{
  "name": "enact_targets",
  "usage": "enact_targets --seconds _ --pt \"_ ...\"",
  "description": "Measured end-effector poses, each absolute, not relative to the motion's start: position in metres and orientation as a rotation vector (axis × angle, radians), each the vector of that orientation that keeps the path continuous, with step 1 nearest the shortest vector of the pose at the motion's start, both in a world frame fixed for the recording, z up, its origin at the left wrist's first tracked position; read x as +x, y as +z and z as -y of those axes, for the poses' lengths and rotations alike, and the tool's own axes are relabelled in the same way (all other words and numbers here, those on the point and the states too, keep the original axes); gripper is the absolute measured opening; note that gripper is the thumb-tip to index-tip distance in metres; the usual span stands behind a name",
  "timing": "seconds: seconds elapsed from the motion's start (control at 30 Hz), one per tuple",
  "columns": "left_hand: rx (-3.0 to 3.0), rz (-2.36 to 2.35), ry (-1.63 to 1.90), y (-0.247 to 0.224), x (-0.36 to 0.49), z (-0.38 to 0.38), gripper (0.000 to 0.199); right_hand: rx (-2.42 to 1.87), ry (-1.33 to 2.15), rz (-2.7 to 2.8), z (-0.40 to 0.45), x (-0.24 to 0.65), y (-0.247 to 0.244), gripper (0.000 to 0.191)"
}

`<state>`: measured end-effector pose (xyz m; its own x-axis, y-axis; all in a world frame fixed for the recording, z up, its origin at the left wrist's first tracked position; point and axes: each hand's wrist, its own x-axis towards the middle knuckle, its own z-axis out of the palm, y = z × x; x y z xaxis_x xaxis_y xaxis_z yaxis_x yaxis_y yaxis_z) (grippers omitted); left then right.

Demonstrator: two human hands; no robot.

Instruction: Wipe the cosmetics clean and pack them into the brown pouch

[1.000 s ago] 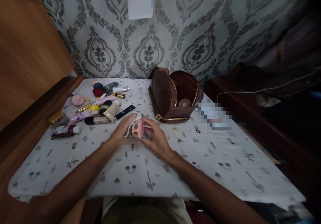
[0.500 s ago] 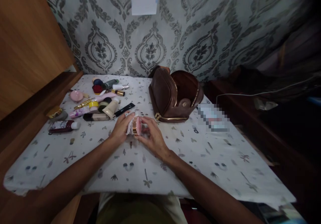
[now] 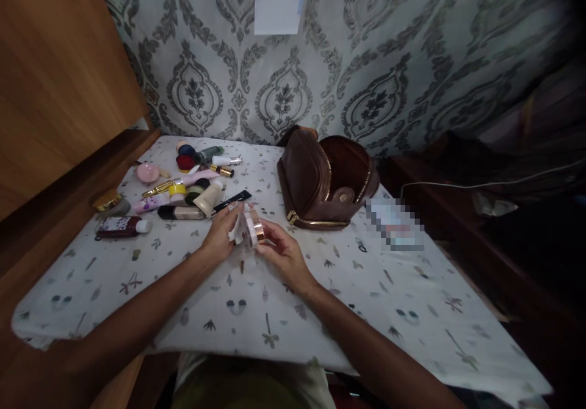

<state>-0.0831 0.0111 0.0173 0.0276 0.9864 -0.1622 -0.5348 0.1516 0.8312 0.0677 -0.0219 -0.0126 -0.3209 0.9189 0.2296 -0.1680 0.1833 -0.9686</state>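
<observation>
Round clear jar with rose-gold band (image 3: pixel 253 228) is between both hands above the white print-covered surface (image 3: pixel 238 336), axis roughly sideways, right hand (image 3: pixel 287 251) fingers closed on its gold end, left hand (image 3: pixel 218 236) fingers curled round crumpled white tissue (image 3: pixel 236 232) opposite, contact unclear.

From here the right hand (image 3: pixel 288 255) partly hides the jar (image 3: pixel 253 228); that flat thing (image 3: pixel 396 224) near the bag (image 3: pixel 303 174) is blurred.

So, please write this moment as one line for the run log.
left hand: holds white cloth | right hand: holds jar with gold-coloured band | brown bag: open, on table | cosmetics: left of bag
</observation>
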Motion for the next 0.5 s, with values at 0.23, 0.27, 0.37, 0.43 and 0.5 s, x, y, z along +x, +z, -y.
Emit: enact_targets --seconds 0.23,0.27,0.37,0.43,0.5 --pt "0.732 -0.895 1.292 0.017 -0.08 -0.011 0.04 -0.873 1.441 1.278 0.017 0.069 -0.011 0.044" --pt "0.748 -0.914 1.31 0.016 -0.08 -0.011 0.041 -0.871 1.493 1.232 0.016 0.068 -0.012 0.045" --pt "0.876 -0.963 1.403 0.014 -0.08 -0.009 0.039 -0.846 1.648 1.074 0.014 0.068 -0.015 0.048" --pt "1.108 -1.011 1.427 0.016 -0.081 -0.005 0.033 -0.828 1.742 0.983 0.012 0.068 -0.016 0.051" --pt "1.413 -1.057 1.426 0.02 -0.082 0.001 0.024 -0.814 1.808 0.921 0.011 0.069 -0.015 0.055"
